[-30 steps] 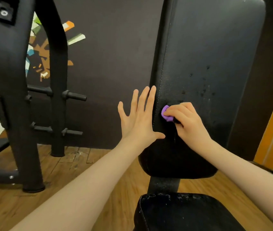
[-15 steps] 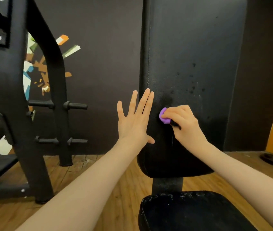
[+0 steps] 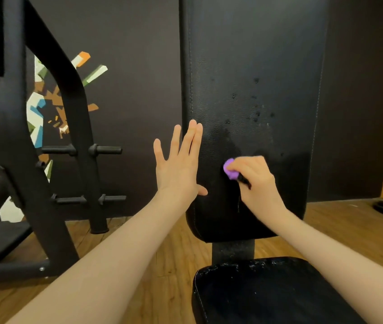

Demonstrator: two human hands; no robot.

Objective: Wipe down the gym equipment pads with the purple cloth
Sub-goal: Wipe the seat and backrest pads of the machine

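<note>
Right hand [image 3: 255, 181] has slid the purple cloth [image 3: 230, 169] rightward across the back pad [image 3: 251, 66] since 1 s ago: then the cloth sat at the pad's left seam just beside the left hand, now it sits nearer the pad's middle, low on the face. A darker damp smear trails up and left of the cloth, so this looks like a wiping stroke in progress. Judged early in the task: droplets still bead up and right of the cloth, and the seat pad [image 3: 267, 293] near the camera looks untouched, with specks along its far edge.

Left hand [image 3: 177, 169] is flat, fingers straight and spread, bracing on the pad's left edge, about where it was before. Right hand's fingers curl round the bunched cloth, pinching it against the pad; only a small purple lump shows past the fingertips.

Materials: back pad is tall, upright, black grained vinyl with stitched seams down both sides and rounded bottom corners. Seat pad is the same vinyl, roughly flat. Cloth is soft and crumpled. Black metal frame [image 3: 10, 136] stands left with peg stubs; wood plank floor [image 3: 174, 265] below
</note>
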